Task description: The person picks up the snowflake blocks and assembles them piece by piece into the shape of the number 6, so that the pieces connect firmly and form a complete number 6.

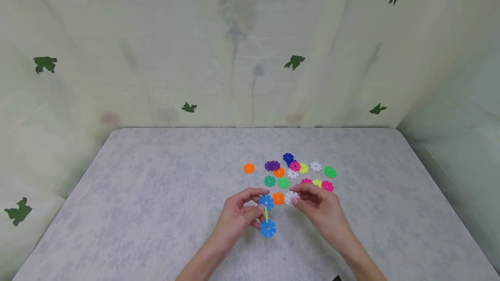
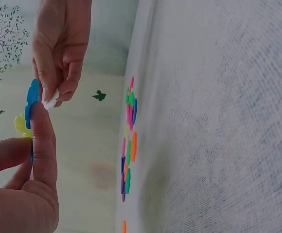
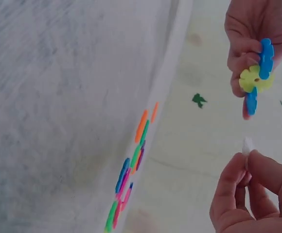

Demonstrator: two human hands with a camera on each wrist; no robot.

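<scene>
My left hand (image 1: 243, 211) grips a small chain of notched plastic discs. An upper blue disc (image 1: 266, 201) and a lower blue disc (image 1: 267, 229) are linked by a yellow disc (image 3: 249, 77), which stands edge-on between them in the head view. Between thumb and fingertips, my right hand (image 1: 322, 209) pinches a white notched disc (image 1: 289, 197). It is held a short way to the right of the chain, apart from it. Both hands are raised over the table in the wrist views.
Loose notched discs lie beyond the hands on the grey cloth-covered table (image 1: 156, 194). Among them are an orange disc (image 1: 248, 168), purple discs (image 1: 272, 165), a green disc (image 1: 330, 172) and a pink disc (image 1: 327, 185). A pale curtain (image 1: 156, 55) with green bird shapes hangs behind.
</scene>
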